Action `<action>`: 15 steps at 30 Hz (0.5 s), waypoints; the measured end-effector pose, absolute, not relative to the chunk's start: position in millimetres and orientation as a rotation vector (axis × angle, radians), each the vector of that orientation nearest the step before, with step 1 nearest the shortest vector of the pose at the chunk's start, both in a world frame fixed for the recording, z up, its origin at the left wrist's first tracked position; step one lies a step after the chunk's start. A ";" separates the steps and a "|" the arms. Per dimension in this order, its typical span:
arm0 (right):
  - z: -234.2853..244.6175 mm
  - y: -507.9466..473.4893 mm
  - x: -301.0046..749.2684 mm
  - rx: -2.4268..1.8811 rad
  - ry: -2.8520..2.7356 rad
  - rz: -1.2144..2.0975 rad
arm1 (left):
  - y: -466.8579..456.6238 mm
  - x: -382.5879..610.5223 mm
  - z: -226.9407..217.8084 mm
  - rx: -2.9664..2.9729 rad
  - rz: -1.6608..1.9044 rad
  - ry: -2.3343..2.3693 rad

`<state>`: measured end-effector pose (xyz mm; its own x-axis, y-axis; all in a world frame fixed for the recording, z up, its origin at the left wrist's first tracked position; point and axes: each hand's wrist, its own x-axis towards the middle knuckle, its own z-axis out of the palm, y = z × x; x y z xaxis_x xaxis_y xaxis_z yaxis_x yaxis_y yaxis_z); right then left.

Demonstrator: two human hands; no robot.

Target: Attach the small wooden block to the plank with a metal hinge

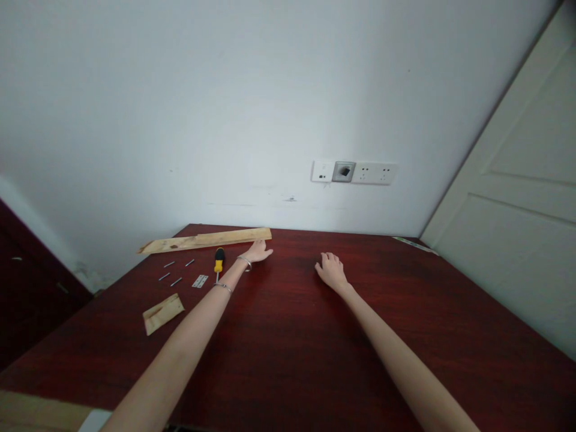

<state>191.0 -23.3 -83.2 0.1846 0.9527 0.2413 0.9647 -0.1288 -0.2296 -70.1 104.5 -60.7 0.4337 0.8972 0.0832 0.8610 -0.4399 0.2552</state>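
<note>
My left hand is at the right end of a long pale wooden board, its fingertips overlapping the near edge; whether they touch it I cannot tell. The thumb points out to the right, apart from the fingers. Two thin bracelets circle that wrist and forearm. My right hand rests palm down on the dark red table, fingers slightly spread, holding nothing. Left of my left arm lie a yellow and black screwdriver, a metal hinge, several screws and a short wooden piece.
A white wall with a row of sockets stands behind the table. A thin patterned strip lies at the far right corner. A white panelled door borders the right side. A white object shows at the lower left.
</note>
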 end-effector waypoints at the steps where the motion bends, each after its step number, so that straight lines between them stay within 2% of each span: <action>1: -85.6 -25.9 192.0 -2.135 -1.827 -0.052 | 100.7 -68.7 -65.0 2.516 0.263 1.562; 7: -101.0 -35.2 196.1 -2.146 -1.866 -0.024 | 82.9 -61.2 -88.2 2.523 0.062 1.608; 15: -108.9 -36.3 198.7 -2.132 -1.856 -0.045 | 70.5 -53.8 -101.0 2.537 0.057 1.688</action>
<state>198.7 -36.3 -108.9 0.1584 0.9609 0.2270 0.9709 -0.1098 -0.2129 -53.8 70.5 -101.0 0.3869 0.9219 -0.0208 0.9184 -0.3832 0.0986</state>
